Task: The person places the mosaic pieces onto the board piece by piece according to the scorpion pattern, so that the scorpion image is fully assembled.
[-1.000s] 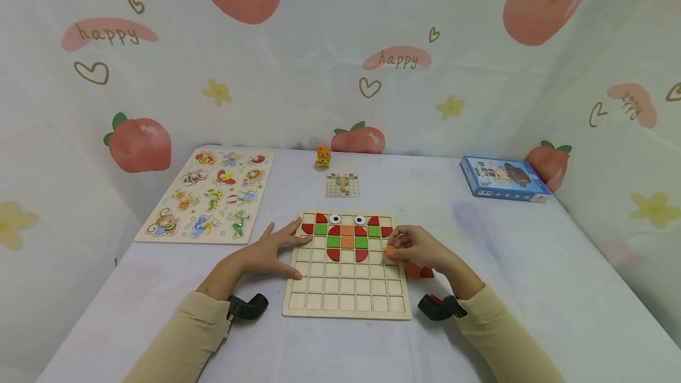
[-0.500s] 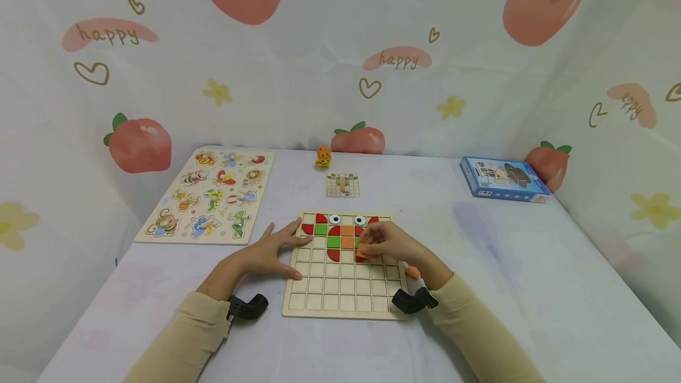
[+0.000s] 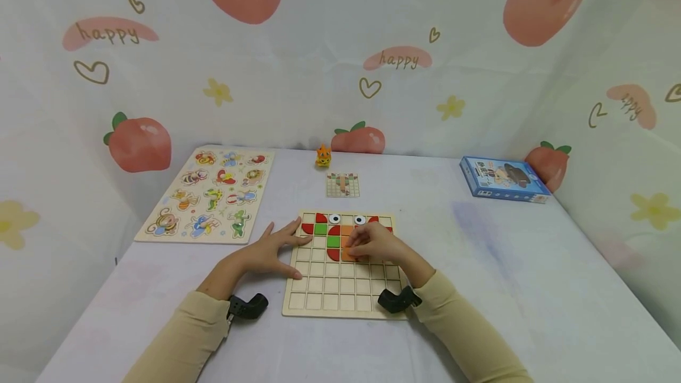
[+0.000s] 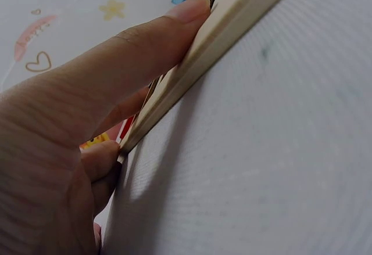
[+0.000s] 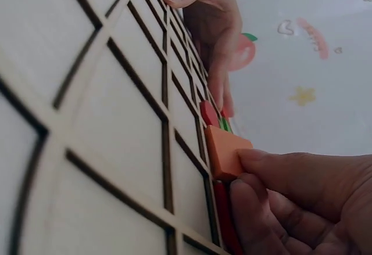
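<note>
A wooden grid board (image 3: 340, 300) lies flat on the table with red, green and orange pieces and two eye pieces in its upper cells. My right hand (image 3: 379, 243) pinches an orange square block (image 5: 225, 151) between thumb and fingers. In the right wrist view the block sits at a cell between red pieces, tilted slightly out of the grid. My left hand (image 3: 268, 253) rests along the board's left edge, fingers spread, with the thumb (image 4: 189, 11) and fingertips on the rim.
Behind the board lie a small pattern card (image 3: 343, 185) and an orange toy figure (image 3: 323, 156). An insect picture puzzle (image 3: 207, 197) is at the left, a blue box (image 3: 505, 179) at the back right. Black cameras are strapped to both wrists.
My right hand has carried the orange block from the board's right edge leftward to the middle column, below the other orange squares. The left hand has stayed in place.
</note>
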